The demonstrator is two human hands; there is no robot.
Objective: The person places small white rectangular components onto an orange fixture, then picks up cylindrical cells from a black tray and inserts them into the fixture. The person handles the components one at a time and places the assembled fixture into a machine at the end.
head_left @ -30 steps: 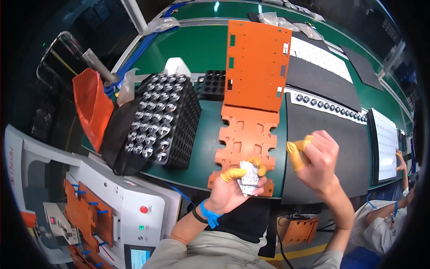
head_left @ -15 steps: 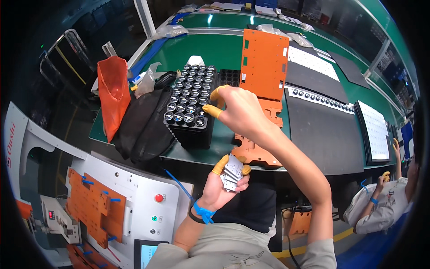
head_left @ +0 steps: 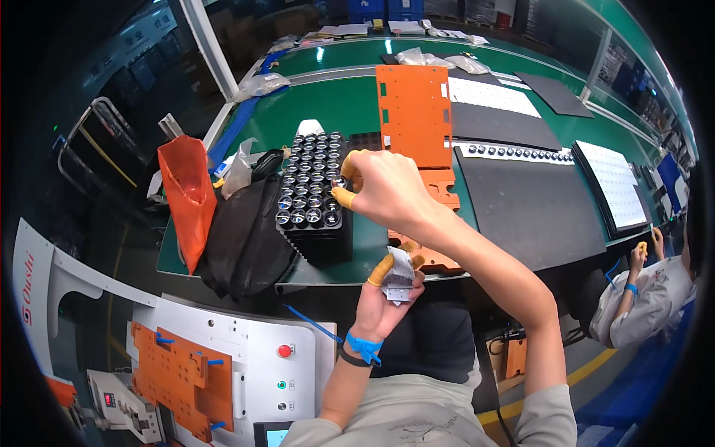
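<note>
My left hand [head_left: 378, 307], with yellow finger cots, grips several small pale flat plates dotted with small holes [head_left: 400, 277], fanned in a stack. Over the right edge of a black tray [head_left: 320, 242], the yellow-tipped thumb and finger of my right hand [head_left: 387, 186] close on a round glossy lens-like part [head_left: 339, 183]. Rows of similar dark-rimmed round parts [head_left: 299, 203] fill the tray, their shiny tops facing up. Part of the tray's right side is covered by my right hand.
Behind my right hand rises an upright orange plate [head_left: 415, 112]; a flat orange fixture [head_left: 439, 186] lies under my forearm. Black mats [head_left: 529, 201] and white sheets [head_left: 611, 186] lie rightward. An orange bag [head_left: 185, 194] and a black bag [head_left: 249, 223] sit left. A co-worker [head_left: 648, 298] is at right.
The view has shifted. My right thumb and finger have drawn together and a round lens-like part now shows between them. My left hand still holds the plates, now turned more on edge.
</note>
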